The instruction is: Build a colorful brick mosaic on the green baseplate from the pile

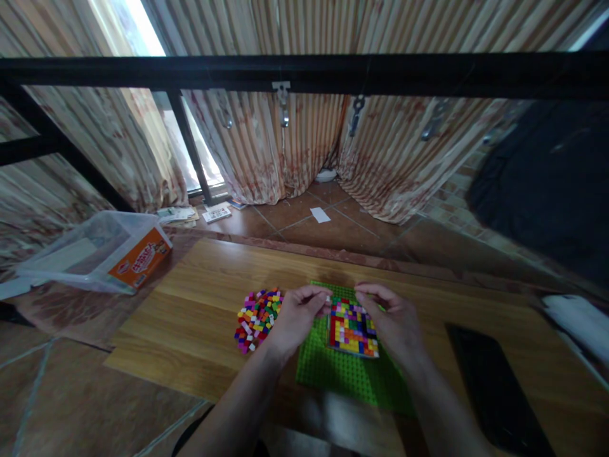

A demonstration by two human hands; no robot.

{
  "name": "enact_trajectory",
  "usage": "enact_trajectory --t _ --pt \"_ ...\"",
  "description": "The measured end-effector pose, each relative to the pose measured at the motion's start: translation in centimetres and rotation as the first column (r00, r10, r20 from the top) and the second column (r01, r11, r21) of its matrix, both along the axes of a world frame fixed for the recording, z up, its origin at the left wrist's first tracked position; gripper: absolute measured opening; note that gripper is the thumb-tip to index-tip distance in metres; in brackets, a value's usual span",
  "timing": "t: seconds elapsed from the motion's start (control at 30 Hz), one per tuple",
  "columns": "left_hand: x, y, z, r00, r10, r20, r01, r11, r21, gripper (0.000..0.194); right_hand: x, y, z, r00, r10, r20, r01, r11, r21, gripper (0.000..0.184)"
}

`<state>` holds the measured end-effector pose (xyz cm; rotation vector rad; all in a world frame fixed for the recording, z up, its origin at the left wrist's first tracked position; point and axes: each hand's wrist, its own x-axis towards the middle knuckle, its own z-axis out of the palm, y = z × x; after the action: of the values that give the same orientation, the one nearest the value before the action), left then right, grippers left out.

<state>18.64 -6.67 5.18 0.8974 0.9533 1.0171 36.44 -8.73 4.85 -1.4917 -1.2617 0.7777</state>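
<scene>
My left hand [302, 312] is over the left edge of the coloured brick mosaic, thumb and forefinger pinching a small white toy brick [328, 298]. My right hand [391, 312] hovers at the mosaic's upper right, its thumb and forefinger brought together; anything between them is too small to make out. The mosaic [353, 330], a block of small bricks in many colours, lies on a green studded baseplate [333, 371]. Left of my left hand is a pile of loose coloured bricks [257, 320], partly hidden by that hand.
The wooden table [190, 330] carries a black flat object [495, 381] on the right. A clear plastic bin [95, 247] with an orange label stands beyond the table's left end. A dark bar [314, 75] with hanging metal clips crosses the view in front of striped curtains.
</scene>
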Motion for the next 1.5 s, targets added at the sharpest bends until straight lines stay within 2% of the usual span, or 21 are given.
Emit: enact_trajectory --t 0.13,0.23,0.37,0.63,0.83,1.0,1.23,1.5 --pt "0.0 -0.2 0.5 0.995 -0.018 0.096 0.021 0.999 -0.031 0.033 -0.8 -0.4 0.7 0.989 0.081 0.125 -0.101 0.982 0.161 0.02" --pt "0.1 -0.3 0.6 0.991 -0.043 0.125 0.046 0.999 -0.021 0.036 -1.5 -0.9 1.1 0.961 0.159 0.227 -0.207 0.957 0.204 0.02" --pt "0.2 -0.4 0.5 0.985 -0.063 0.158 0.064 0.998 0.001 0.037 -1.9 -1.2 1.0 0.93 0.205 0.305 -0.275 0.938 0.21 0.019" --pt "0.3 -0.5 0.1 0.974 -0.062 0.219 0.061 0.998 0.009 0.038 -1.6 -1.3 1.0 0.92 0.244 0.307 -0.303 0.939 0.162 0.014" --pt "0.2 -0.4 -0.2 0.981 -0.079 0.177 0.076 0.997 0.019 0.041 -1.5 -1.4 1.0 0.882 0.287 0.372 -0.348 0.931 0.107 0.018" --pt "0.0 -0.4 -0.1 0.988 -0.086 0.127 0.084 0.996 0.022 0.04 -1.5 -1.4 1.2 0.827 0.282 0.486 -0.387 0.913 0.129 0.023" --pt "0.2 -0.4 0.3 0.992 -0.097 0.077 0.096 0.995 0.019 0.035 -0.7 -1.2 1.6 0.834 0.27 0.482 -0.358 0.928 0.1 0.022" --pt "0.0 0.0 -0.1 1.0 0.016 0.015 -0.016 1.0 -0.017 0.022 1.1 -1.3 1.4 0.875 0.171 0.453 -0.234 0.968 0.086 0.028"
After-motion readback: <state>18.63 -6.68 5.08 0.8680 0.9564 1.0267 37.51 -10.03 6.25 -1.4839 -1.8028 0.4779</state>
